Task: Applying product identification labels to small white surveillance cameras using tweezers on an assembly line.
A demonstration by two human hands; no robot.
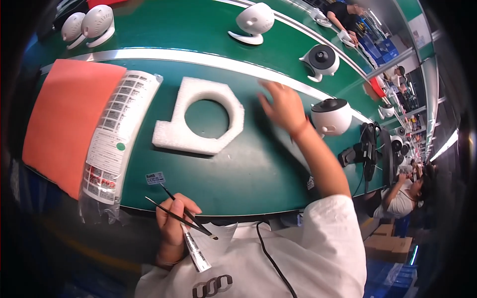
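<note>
My left hand [175, 222], near the bench's front edge, is closed round black tweezers [198, 226], whose two tips stand apart. At one tip is a small silver-grey label [155, 178]. A narrow white printed strip [198, 252] also hangs from this hand, below the tweezers. My right hand [284, 105] is stretched out over the far side of the bench, fingers apart and holding nothing. It is nearest to a round white camera with a dark top [330, 117], standing to its right. Between my hands lies a white foam block [171, 133] with a round hole.
At left, an orange foam sheet [74, 124] lies beside bagged label sheets [115, 134]. More white cameras stand on the green line beyond, including one on a curved foot [255, 22]. Black cables and adapters [366, 151] lie at right. Other people [405, 196] work farther along.
</note>
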